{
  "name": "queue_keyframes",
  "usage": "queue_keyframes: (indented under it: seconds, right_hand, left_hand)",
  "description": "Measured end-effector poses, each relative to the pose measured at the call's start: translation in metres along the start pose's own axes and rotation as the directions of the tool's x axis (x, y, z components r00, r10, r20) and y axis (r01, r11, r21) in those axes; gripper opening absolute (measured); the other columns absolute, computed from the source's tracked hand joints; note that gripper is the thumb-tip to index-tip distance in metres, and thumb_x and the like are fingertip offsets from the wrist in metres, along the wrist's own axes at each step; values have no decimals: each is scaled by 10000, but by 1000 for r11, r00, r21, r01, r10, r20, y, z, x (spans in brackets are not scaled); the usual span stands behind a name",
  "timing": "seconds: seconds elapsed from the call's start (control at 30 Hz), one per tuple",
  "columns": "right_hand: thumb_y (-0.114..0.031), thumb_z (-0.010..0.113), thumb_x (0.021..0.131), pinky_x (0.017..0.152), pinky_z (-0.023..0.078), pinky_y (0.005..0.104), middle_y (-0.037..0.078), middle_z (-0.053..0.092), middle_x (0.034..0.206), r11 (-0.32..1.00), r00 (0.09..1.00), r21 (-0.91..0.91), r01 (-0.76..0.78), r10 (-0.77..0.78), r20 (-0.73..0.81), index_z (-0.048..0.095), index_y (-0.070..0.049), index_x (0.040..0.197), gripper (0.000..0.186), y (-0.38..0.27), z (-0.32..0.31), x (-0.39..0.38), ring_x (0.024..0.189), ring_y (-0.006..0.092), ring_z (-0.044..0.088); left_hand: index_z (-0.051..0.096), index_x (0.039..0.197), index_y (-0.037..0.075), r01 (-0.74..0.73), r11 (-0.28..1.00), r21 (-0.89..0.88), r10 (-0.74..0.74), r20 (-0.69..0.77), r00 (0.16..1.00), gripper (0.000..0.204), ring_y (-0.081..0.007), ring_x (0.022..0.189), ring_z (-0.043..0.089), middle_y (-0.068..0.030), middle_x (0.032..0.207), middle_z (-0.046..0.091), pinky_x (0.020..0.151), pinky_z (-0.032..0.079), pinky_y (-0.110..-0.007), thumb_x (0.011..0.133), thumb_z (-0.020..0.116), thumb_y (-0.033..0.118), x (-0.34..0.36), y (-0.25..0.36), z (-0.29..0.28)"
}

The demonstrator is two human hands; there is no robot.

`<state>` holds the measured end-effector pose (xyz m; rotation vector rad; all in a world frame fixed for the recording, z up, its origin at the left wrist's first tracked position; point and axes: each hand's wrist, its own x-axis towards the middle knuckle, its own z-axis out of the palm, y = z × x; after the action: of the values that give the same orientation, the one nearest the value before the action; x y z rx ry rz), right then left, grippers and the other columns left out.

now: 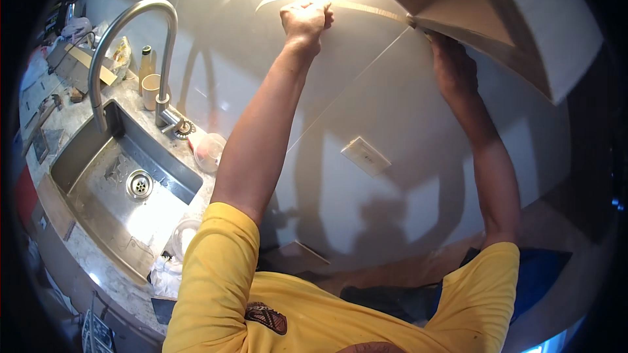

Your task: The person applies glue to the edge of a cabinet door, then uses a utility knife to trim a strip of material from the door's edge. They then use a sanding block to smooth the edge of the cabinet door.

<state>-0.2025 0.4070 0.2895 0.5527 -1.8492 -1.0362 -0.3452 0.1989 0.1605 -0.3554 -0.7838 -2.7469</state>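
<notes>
A thin, bendy pale-yellow strip (373, 10) arches along the wall beneath the bright light. My left hand (306, 23) is closed round it, and a curved length sticks out past the fist to the left. The strip's right end meets the lower edge of an open-fronted brown cabinet (468, 16). My right hand (453, 65) is raised at that edge, in shadow. Its fingers look bent by the strip's end, but the cabinet and the dark hide what they hold. I cannot tell what kind of strip it is.
At the left, a steel sink (124, 189) with an arched tap (171, 33) is set in a cluttered countertop (69, 114). A cup (150, 88), a bottle (145, 62) and a clear plastic tub (209, 151) stand near it. A socket plate (366, 155) is on the wall.
</notes>
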Motion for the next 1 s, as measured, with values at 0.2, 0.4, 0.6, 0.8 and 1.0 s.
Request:
queue_keyframes:
  seconds: [0.2,0.4,0.6,0.8,1.0]
  right_hand:
    - [-126,505,936,822,527,498,234,570,1182,983,954,28,-180,168,249,401,-119,1368,444,24,9,-10,1052,404,582]
    - [-139,543,920,777,547,480,219,589,1159,999,997,35,-29,27,70,438,-118,1332,426,13,-3,-9,1000,384,616]
    - [-149,566,916,766,548,468,209,590,1182,999,999,-33,-27,28,25,430,-138,1349,454,9,4,-5,1000,371,622]
    - [-151,541,927,783,530,486,205,586,1190,999,998,-11,-48,48,33,378,-151,1387,487,4,2,-5,1041,383,599]
    - [-146,508,937,782,518,517,221,575,1176,992,991,-103,-78,89,104,390,-132,1360,439,0,-2,0,1036,401,592]
  left_hand:
    - [578,700,23,9,996,84,-9,-10,1000,161,-130,533,589,-61,629,611,495,510,-274,831,669,-1,2,-3,5]
    - [593,704,11,-30,996,80,28,23,999,158,-136,546,600,-66,644,623,531,534,-282,840,672,9,6,-6,-3]
    - [613,692,3,-30,997,77,28,29,999,161,-139,546,601,-72,642,627,535,531,-283,841,673,12,1,-3,-1]
    - [624,704,-1,-20,994,108,17,25,1000,143,-138,542,598,-78,644,628,536,528,-277,839,671,4,3,-4,-2]
    - [600,693,-1,-69,997,47,68,9,998,165,-140,542,597,-82,635,622,524,520,-272,845,663,1,6,-9,-4]
